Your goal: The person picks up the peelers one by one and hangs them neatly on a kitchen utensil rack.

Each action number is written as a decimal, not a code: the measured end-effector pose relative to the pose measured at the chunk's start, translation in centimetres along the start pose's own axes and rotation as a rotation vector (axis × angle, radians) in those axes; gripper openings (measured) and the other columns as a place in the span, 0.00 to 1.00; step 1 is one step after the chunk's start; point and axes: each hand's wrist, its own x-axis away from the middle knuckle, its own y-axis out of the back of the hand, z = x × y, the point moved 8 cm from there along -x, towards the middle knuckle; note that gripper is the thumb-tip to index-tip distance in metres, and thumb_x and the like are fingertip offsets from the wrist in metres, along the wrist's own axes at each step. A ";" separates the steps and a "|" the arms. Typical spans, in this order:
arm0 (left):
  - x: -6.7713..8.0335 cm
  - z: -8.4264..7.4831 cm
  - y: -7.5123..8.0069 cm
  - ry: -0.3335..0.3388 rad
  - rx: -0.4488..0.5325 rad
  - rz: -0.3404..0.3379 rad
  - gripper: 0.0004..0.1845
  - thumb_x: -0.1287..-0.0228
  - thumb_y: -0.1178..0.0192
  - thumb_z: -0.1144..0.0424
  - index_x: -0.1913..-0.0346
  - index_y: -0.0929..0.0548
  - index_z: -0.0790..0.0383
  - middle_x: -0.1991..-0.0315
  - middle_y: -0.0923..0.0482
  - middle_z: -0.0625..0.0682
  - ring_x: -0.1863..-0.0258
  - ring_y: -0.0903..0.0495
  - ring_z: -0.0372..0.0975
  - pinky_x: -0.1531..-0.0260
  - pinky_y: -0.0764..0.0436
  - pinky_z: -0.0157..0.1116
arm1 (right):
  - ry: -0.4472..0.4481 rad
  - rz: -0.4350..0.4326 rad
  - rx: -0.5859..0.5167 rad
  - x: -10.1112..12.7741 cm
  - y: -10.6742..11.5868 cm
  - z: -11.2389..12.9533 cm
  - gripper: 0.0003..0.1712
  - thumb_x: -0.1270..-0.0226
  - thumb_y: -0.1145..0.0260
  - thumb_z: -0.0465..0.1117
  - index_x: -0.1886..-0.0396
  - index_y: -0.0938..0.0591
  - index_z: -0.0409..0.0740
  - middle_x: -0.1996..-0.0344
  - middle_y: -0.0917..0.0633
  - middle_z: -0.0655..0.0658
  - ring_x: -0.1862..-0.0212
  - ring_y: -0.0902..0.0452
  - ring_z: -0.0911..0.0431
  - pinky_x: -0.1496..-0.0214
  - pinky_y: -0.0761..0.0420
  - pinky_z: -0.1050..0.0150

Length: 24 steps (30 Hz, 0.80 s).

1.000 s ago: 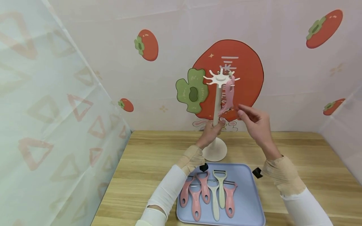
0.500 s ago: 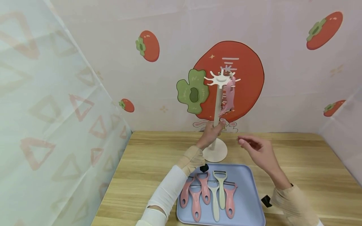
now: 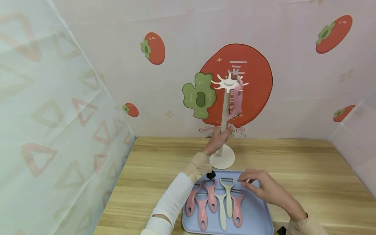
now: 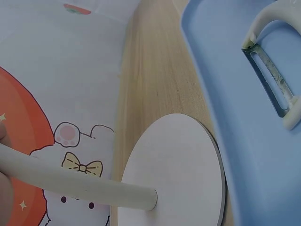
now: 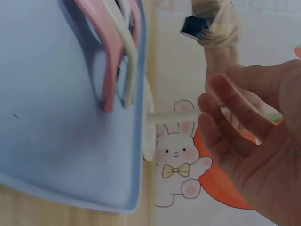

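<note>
The left hand (image 3: pixel 218 139) is curled round the post of a white hanging stand (image 3: pixel 224 130), low on the post, just above its round base on the desk (image 3: pixel 152 163). One pink peeler (image 3: pixel 237 104) hangs from a hook at the top of the stand, well above that hand. The right hand (image 3: pixel 261 187) hovers with loosely bent fingers, holding nothing, over the far right part of a blue tray (image 3: pixel 258 215) that lies just in front of the stand's base. Five peelers lie in the tray, to the left of the right hand: three pink ones (image 3: pixel 202 209) and two cream ones (image 3: pixel 227 195). The nearest pink peeler (image 3: pixel 237 209) lies just beside its fingertips, though contact cannot be told.
</note>
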 end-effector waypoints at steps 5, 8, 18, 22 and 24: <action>0.0 0.2 0.1 -0.005 0.013 -0.004 0.28 0.15 0.47 0.59 0.82 0.33 0.56 0.87 0.42 0.42 0.85 0.43 0.35 0.80 0.43 0.34 | 0.018 0.148 -0.046 0.9 -2.9 0.2 0.12 0.29 0.27 0.29 0.52 0.10 0.48 0.55 0.09 0.49 0.56 0.14 0.59 0.56 0.13 0.65; 0.0 0.2 0.1 -0.009 0.016 -0.005 0.28 0.15 0.46 0.58 0.82 0.34 0.56 0.87 0.43 0.42 0.85 0.43 0.35 0.80 0.43 0.34 | 0.074 0.173 -0.065 1.2 -4.2 0.6 0.14 0.31 0.27 0.26 0.52 0.11 0.45 0.57 0.09 0.48 0.58 0.15 0.62 0.58 0.14 0.67; 0.1 0.2 -0.2 -0.006 0.014 0.007 0.28 0.15 0.46 0.57 0.81 0.33 0.55 0.87 0.42 0.41 0.84 0.42 0.34 0.80 0.42 0.33 | 0.102 0.176 -0.023 2.4 -6.1 0.4 0.11 0.30 0.26 0.30 0.53 0.11 0.49 0.59 0.11 0.53 0.59 0.19 0.66 0.59 0.16 0.66; 0.0 -0.1 -0.1 -0.026 0.012 0.012 0.27 0.15 0.47 0.58 0.81 0.34 0.55 0.87 0.43 0.41 0.85 0.43 0.34 0.80 0.43 0.33 | 0.086 0.177 -0.002 2.6 -6.2 0.2 0.12 0.29 0.27 0.31 0.52 0.10 0.50 0.56 0.11 0.54 0.56 0.15 0.61 0.56 0.14 0.64; -0.1 -0.1 0.0 -0.031 0.012 0.010 0.27 0.15 0.47 0.58 0.81 0.34 0.56 0.87 0.43 0.40 0.85 0.43 0.35 0.80 0.44 0.34 | 0.075 0.182 0.007 2.6 -6.1 0.2 0.12 0.29 0.27 0.31 0.52 0.10 0.51 0.56 0.11 0.54 0.55 0.15 0.61 0.56 0.14 0.64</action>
